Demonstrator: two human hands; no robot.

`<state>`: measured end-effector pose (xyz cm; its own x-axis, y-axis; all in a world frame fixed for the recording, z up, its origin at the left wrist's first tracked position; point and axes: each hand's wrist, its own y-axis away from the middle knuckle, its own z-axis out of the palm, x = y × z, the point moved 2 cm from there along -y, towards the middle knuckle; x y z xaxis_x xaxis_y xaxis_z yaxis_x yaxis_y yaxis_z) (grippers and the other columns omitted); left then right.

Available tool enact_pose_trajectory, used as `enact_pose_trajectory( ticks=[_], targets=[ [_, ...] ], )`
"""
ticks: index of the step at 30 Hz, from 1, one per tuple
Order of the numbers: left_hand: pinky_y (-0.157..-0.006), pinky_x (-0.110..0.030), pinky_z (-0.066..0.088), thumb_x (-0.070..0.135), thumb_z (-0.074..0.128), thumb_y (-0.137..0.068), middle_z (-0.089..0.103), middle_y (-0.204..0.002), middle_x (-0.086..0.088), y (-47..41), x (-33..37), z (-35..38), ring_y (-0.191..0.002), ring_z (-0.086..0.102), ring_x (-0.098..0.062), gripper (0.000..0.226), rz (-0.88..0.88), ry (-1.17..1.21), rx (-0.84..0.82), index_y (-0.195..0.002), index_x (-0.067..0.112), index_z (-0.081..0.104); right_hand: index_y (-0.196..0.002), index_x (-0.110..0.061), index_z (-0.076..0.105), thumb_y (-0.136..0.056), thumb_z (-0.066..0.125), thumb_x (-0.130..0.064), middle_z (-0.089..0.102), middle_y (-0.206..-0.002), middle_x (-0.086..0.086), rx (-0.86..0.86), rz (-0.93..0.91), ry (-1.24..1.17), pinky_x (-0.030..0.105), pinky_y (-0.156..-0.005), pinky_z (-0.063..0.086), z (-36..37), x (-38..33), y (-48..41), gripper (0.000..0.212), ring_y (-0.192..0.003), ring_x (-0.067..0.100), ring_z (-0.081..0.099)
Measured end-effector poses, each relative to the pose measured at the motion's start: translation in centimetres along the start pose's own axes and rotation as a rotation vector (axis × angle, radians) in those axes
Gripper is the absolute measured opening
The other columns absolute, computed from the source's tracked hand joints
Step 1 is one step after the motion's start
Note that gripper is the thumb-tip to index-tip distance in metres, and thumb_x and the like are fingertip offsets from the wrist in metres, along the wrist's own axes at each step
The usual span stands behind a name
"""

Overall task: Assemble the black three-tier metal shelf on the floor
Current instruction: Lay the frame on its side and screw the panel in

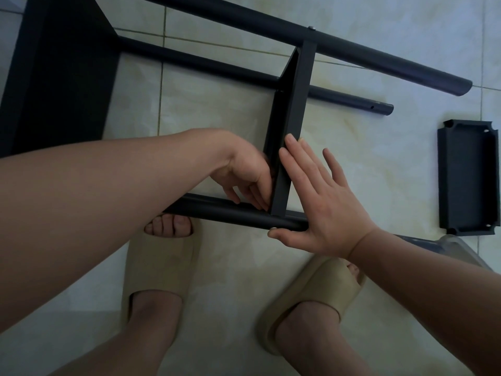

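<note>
Pressing spread right hand (325,213) fingers on the tier (298,99), left hand (246,172) curled by the pole (217,210), can't tell its grip

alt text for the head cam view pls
The right hand presses flat against an upright black shelf tray where it meets the near pole, while the left hand reaches inside that corner. A loose black tray lies on the tiled floor at right.

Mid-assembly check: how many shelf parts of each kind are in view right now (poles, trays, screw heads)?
Poles: 3
Trays: 3
Screw heads: 2
Total: 8
The near pole, partly hidden by the right hand, is counted once.
</note>
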<state>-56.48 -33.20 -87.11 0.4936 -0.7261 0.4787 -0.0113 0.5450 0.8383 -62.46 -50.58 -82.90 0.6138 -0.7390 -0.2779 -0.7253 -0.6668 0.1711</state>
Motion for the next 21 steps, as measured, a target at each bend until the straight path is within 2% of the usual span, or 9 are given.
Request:
enact_pose_trajectory(
  ticks=[3,7,9,12,16,21],
  targets=[
    [-0.111,-0.049,0.041,0.007,0.065,-0.090,0.074,-0.113,-0.004,-0.10,-0.01,0.00,-0.112,0.068,-0.015,0.023,0.011,0.003,0.001,-0.112,0.015,0.070,-0.161,-0.006,0.015,-0.084,0.050,-0.078,0.006,-0.170,0.010,0.001,0.004,-0.001,0.061,-0.123,0.015,0.02,0.03,0.00,0.111,-0.158,0.026,0.005],
    [-0.112,-0.050,0.040,0.005,0.064,-0.091,0.071,-0.124,-0.007,-0.13,-0.11,0.07,-0.116,0.066,-0.017,0.036,0.022,0.021,0.000,-0.127,0.009,0.064,-0.161,-0.006,0.015,-0.084,0.049,-0.078,0.007,-0.170,0.010,0.005,0.003,0.000,0.061,-0.123,0.015,0.10,0.01,0.02,0.111,-0.158,0.026,0.005],
    [-0.112,-0.051,0.040,0.004,0.063,-0.091,0.071,-0.125,-0.007,-0.10,-0.21,0.11,-0.116,0.066,-0.017,0.038,0.027,0.039,-0.002,-0.129,0.009,0.063,-0.161,-0.006,0.015,-0.084,0.049,-0.078,0.007,-0.170,0.010,0.010,0.002,-0.004,0.061,-0.123,0.016,0.10,0.01,0.01,0.111,-0.158,0.026,0.006],
    [-0.111,-0.052,0.039,0.008,0.064,-0.091,0.074,-0.116,-0.002,0.09,-0.31,0.08,-0.113,0.068,-0.015,0.027,0.024,0.034,-0.002,-0.117,0.016,0.068,-0.161,-0.006,0.016,-0.084,0.050,-0.078,0.008,-0.170,0.010,0.016,0.002,-0.010,0.061,-0.122,0.016,0.07,0.01,0.03,0.111,-0.157,0.026,0.007],
    [-0.110,-0.048,0.040,0.024,0.066,-0.093,0.078,-0.099,0.009,0.29,-0.43,0.12,-0.108,0.068,-0.011,0.012,-0.037,-0.028,0.012,-0.103,0.027,0.071,-0.161,-0.006,0.016,-0.084,0.050,-0.078,0.007,-0.170,0.010,0.017,0.002,-0.010,0.061,-0.122,0.016,0.02,-0.01,0.04,0.111,-0.157,0.026,0.006],
    [-0.111,-0.044,0.040,0.023,0.065,-0.093,0.078,-0.092,0.009,0.32,0.16,0.06,-0.103,0.068,-0.009,0.010,-0.069,-0.054,0.016,-0.100,0.024,0.072,-0.161,-0.006,0.015,-0.083,0.050,-0.078,0.006,-0.170,0.010,0.007,0.004,-0.007,0.061,-0.123,0.016,0.02,-0.04,0.01,0.111,-0.158,0.026,0.006]
  ],
)
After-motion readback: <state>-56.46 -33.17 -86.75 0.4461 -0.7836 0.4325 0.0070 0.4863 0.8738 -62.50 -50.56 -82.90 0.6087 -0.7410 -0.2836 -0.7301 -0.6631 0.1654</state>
